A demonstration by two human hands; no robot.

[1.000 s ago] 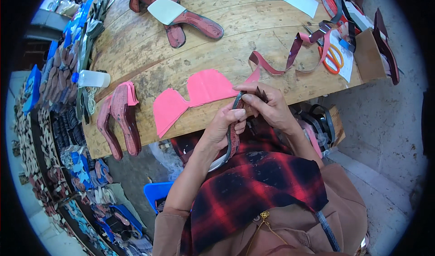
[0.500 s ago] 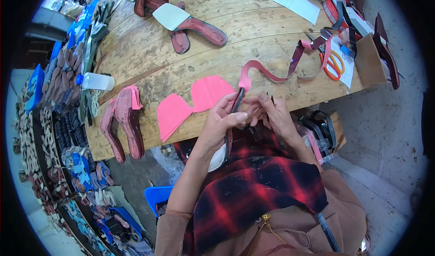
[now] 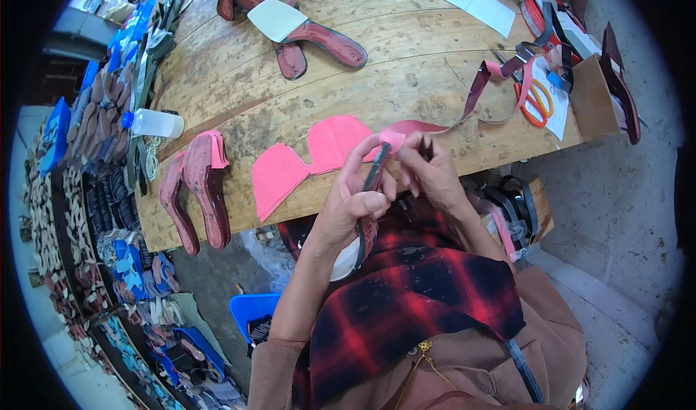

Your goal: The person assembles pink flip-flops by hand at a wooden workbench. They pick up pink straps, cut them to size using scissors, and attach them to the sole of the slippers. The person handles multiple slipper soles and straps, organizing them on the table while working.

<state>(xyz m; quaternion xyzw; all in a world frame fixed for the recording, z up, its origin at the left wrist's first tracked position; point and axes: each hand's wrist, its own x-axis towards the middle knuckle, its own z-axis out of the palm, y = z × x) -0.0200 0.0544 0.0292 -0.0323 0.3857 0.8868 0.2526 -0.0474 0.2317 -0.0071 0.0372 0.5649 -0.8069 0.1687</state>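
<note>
Upright in my left hand (image 3: 351, 200) is a shoe insole (image 3: 377, 169), seen nearly edge-on, with a dark rim and a whitish part low by my lap. Its top end meets a pink strip (image 3: 393, 139), which trails right over the table. Close by on the right, my right hand (image 3: 433, 176) has its fingers bent at the strip, and a dark pointed tool (image 3: 426, 149) sticks up between them. Most of that tool is hidden. Flat pink cut pieces (image 3: 341, 143) lie just beyond my left hand.
Two reddish insoles (image 3: 206, 185) with pink ends lie at the table's left edge, near a white bottle (image 3: 158, 124). More insoles (image 3: 326, 44) lie at the back. Orange-handled scissors (image 3: 536, 104) and a cardboard box (image 3: 598, 94) are at the right. A blue bin (image 3: 250, 308) stands below.
My right hand has moved slightly up towards the insole's top end. The pink strip there has lost its high loop and now stretches more directly rightward. The left hand still grips the insole.
</note>
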